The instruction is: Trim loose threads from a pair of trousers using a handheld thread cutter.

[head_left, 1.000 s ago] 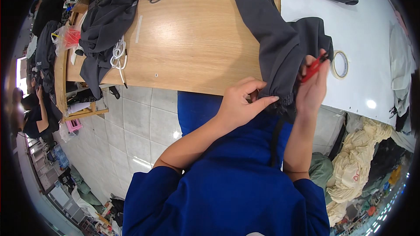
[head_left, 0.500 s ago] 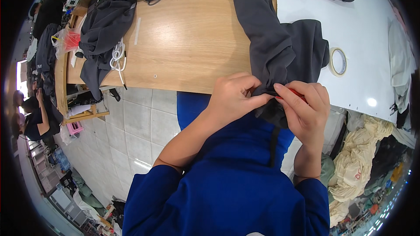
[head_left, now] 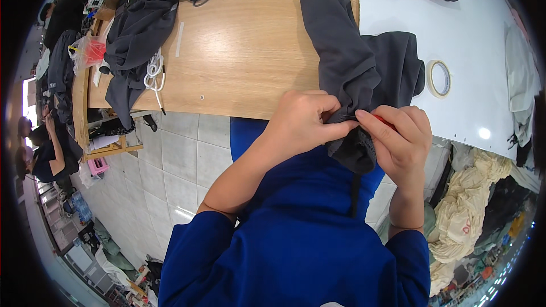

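Bright overhead light, sharp (edges warped)

Clear plastic bag (head_left: 88, 51) — red contents, table's left edge

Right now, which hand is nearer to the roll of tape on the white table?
Right. The right hand pinches the dark grey garment at the table edge, just below and left of the roll of tape. The left hand grips the same garment farther left.

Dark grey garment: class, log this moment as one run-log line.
left hand: pinching dark grey garment | right hand: red tool at fabric | surface: wooden table edge
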Available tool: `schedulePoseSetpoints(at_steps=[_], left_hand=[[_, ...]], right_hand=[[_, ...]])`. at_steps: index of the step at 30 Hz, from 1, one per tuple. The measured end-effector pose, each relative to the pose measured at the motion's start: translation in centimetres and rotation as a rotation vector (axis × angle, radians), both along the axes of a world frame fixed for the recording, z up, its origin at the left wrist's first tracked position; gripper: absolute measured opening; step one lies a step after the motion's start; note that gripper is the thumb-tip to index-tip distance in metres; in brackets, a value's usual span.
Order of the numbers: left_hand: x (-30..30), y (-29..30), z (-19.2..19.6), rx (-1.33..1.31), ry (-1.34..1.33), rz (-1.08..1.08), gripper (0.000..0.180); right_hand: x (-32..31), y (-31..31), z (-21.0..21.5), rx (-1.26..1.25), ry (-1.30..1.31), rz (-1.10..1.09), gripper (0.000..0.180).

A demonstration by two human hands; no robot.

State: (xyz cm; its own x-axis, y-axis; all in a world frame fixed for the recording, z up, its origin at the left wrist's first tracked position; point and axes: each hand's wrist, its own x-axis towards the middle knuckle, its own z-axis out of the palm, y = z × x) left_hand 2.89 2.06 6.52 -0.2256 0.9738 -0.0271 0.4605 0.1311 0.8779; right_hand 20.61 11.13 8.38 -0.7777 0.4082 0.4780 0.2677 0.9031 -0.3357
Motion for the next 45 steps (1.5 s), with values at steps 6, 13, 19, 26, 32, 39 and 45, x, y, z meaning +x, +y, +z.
schedulePoseSetpoints(at_steps=[6,13,19,26,32,39,45], left_hand=[[0.2,0.1,0.0,0.004,0.015,0.000,0.030],[0.4,0.3,-0.4,0.093,0.108,-0.021,0.024],[0.4,0.4,-0.5,0.103,0.152,-0.012,0.026],[-2.2,-1.4,-1.7,-0.250,0.366,-0.217,0.047],[-9.2,-2.9,-5.8,-0.448,-0.178,-0.297,0.061],[-9.2,7.3,-6.6,-0.092,-0.148,0.429,0.040],[-8.8,8.7,-3.9,0.282,-0.848,0.362,0.036]], right_hand=[[0.1,0.0,0.0,-0.055,0.023,0.025,0.037],[-0.2,-0.1,0.5,-0.047,-0.027,0.006,0.036],[-0.2,0.1,0.4,-0.026,-0.041,0.025,0.034],[0.1,0.5,-1.3,-0.543,0.247,-0.211,0.030],[-0.8,0.3,-5.8,-1.129,0.401,-0.276,0.047],[-1.3,-1.7,-5.8,-1.221,0.460,-0.194,0.041],[0.6,-1.5,-6.0,-1.236,0.584,-0.290,0.033]])
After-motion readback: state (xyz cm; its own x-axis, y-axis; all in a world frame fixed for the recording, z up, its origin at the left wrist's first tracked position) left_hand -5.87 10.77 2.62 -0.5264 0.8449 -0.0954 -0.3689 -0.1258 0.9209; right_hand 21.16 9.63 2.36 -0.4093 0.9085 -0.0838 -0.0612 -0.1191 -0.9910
